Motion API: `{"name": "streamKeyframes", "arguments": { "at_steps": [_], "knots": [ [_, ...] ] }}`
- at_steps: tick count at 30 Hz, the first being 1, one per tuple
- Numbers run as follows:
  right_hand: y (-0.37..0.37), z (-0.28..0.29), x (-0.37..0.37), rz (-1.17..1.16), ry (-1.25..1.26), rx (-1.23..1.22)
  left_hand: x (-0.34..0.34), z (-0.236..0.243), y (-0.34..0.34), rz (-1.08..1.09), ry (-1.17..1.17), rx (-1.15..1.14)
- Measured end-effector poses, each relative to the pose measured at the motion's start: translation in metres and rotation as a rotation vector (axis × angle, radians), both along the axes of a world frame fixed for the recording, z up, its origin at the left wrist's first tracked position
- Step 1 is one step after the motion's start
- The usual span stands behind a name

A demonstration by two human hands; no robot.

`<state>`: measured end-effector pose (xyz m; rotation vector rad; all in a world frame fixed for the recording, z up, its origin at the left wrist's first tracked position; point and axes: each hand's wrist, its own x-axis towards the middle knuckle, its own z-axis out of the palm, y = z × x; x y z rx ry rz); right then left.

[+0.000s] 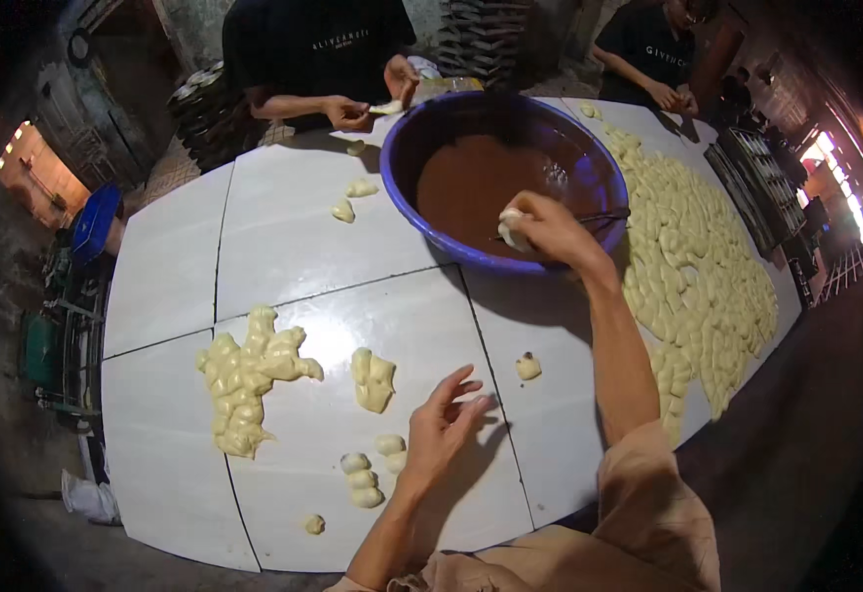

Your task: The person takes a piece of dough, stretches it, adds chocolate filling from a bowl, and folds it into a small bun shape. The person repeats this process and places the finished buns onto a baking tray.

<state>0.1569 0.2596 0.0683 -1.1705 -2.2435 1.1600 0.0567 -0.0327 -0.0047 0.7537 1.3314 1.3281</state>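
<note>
My right hand (555, 229) is closed round a pale piece of dough (514, 228), over the near rim of a large purple tub (421, 229). Brown filling (486, 178) fills the tub's bottom; whether the dough touches it I cannot tell. My left hand (443, 422) hovers over the white table, fingers spread, holding nothing. Close to it lie a lump of dough (372, 379) and several small dough pieces in two short rows (360, 481). Between my arms sits a dough piece with dark specks (528, 366).
Many formed dough pieces (693, 296) cover the table's right side. A dough pile (244, 375) lies at the left. A dark, thin handle (604, 214) crosses the tub's right rim. Across the table, a person's hands (352, 113) hold dough; another person's hands (676, 100) work at far right.
</note>
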Motion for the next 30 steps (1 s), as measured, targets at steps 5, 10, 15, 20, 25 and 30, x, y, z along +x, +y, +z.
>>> {"name": "streamKeyframes", "arguments": {
  "at_steps": [5,10,15,20,25,30],
  "knots": [
    [0.038,-0.049,-0.011,0.367,-0.570,0.172,-0.015,-0.004,-0.007,-0.039,0.131,-0.051],
    [0.023,-0.008,-0.009,0.202,-0.157,-0.247,-0.017,-0.002,-0.006,-0.109,0.068,-0.114],
    [-0.040,0.007,-0.006,-0.018,0.615,-0.535,-0.006,-0.007,0.032,-0.071,-0.091,0.035],
    [-0.114,-0.020,0.006,-0.065,0.916,-0.751,0.013,0.008,0.061,0.017,-0.497,0.189],
    [-0.163,-0.051,0.024,-0.072,0.968,-0.838,0.006,-0.017,0.030,0.126,-0.541,0.151],
    [-0.211,-0.089,0.033,-0.001,0.616,-0.293,-0.006,-0.023,-0.001,0.308,-0.371,-0.006]
  ]
}}
